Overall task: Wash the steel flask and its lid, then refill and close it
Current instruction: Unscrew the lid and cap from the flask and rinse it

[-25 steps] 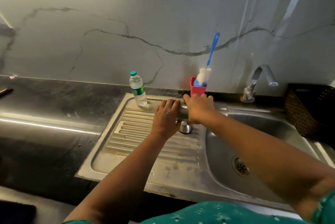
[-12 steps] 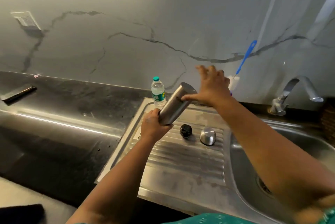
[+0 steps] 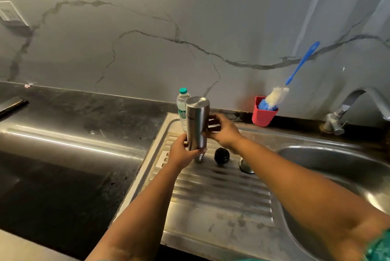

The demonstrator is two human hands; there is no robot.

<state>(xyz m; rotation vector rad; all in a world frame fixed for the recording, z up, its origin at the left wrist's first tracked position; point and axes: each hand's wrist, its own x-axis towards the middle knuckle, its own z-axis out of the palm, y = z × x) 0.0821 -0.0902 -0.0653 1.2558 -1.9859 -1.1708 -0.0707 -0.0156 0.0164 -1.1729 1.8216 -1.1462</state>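
Upended now, cylindrical brushed-steel flask [image 3: 197, 122] between both hands.

Steel flask [image 3: 197, 122] held upside down over drainboard [image 3: 221, 193], gripped by left hand [image 3: 183, 152] low, right hand [image 3: 223, 132] beside; black inner lid [image 3: 221, 155] and steel cap [image 3: 244, 166] resting below; plastic bottle [image 3: 182, 108] behind.
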